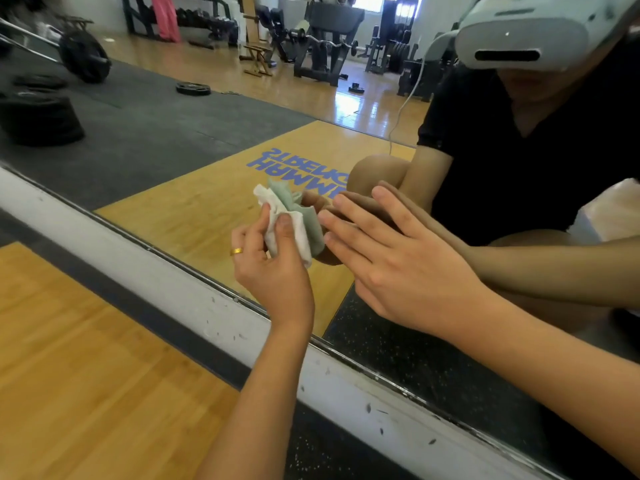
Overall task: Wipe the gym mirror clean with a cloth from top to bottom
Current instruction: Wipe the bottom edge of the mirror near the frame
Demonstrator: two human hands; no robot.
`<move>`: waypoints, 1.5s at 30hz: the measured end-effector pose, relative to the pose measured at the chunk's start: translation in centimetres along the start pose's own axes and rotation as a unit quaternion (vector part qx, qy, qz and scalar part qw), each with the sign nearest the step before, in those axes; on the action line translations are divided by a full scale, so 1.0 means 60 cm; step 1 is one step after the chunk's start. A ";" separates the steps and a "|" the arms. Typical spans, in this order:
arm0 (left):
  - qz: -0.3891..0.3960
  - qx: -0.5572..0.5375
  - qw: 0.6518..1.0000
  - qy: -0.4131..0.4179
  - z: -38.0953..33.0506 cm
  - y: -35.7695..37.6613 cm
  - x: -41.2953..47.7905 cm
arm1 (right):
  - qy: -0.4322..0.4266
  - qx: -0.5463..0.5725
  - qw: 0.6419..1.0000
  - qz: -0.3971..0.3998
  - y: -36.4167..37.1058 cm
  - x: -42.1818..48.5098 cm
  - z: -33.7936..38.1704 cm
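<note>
The left hand (pixel 273 268) pinches the crumpled cloth (pixel 294 226) between thumb and fingers, low at the gym mirror (pixel 173 133). The right hand (pixel 391 268) rests on the mirror, fingers straight. The cloth seems light and soft, best held by its bunched middle

Crumpled fabric cloth (pixel 289 220), frame centre: white on one face, pale green on the other. Plain metal ring (pixel 237 251) beside it: gold.

Painted ledge (pixel 138 261), running from left edge to lower right: white, flecked with dark chips. Plank wooden floor (pixel 86 358), lower left: honey yellow, fine grain. Rubber strip (pixel 156 317) bordering it: black.

Reflected items:
- Wooden platform (pixel 207 209), centre: yellow, with blue block lettering (pixel 277 161), reversed.
- Floor mat (pixel 156 126), upper left: dark grey.
- Short-sleeved shirt (pixel 536 150), right: black.
- Moulded headset (pixel 519 32), upper right: pale grey-white, black slot.
- Hanging garment (pixel 168 15), top left: pink.
</note>
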State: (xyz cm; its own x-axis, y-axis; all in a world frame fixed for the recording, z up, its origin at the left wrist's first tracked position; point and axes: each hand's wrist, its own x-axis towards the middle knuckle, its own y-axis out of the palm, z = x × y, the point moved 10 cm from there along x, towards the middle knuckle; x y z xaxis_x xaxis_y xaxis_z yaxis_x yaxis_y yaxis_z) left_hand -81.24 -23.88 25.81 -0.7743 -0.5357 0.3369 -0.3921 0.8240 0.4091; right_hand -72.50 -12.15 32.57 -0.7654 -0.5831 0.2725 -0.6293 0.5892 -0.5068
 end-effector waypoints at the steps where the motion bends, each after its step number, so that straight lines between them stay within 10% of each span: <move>1: -0.009 0.009 1.000 -0.007 0.013 -0.007 0.004 | 0.000 0.001 1.000 0.000 -0.001 0.000 0.000; 45: -0.101 -0.017 0.979 -0.174 0.135 -0.065 0.032 | -0.012 0.052 0.998 -0.017 -0.020 0.139 0.035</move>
State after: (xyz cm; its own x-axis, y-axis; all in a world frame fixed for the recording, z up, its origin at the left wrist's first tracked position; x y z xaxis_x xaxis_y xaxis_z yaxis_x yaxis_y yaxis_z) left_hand -85.19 -26.62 18.01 -0.8074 -0.5868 -0.0606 -0.5424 0.6980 0.4675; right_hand -77.84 -18.90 33.76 -0.7392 -0.6156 0.2732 -0.6371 0.5077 -0.5799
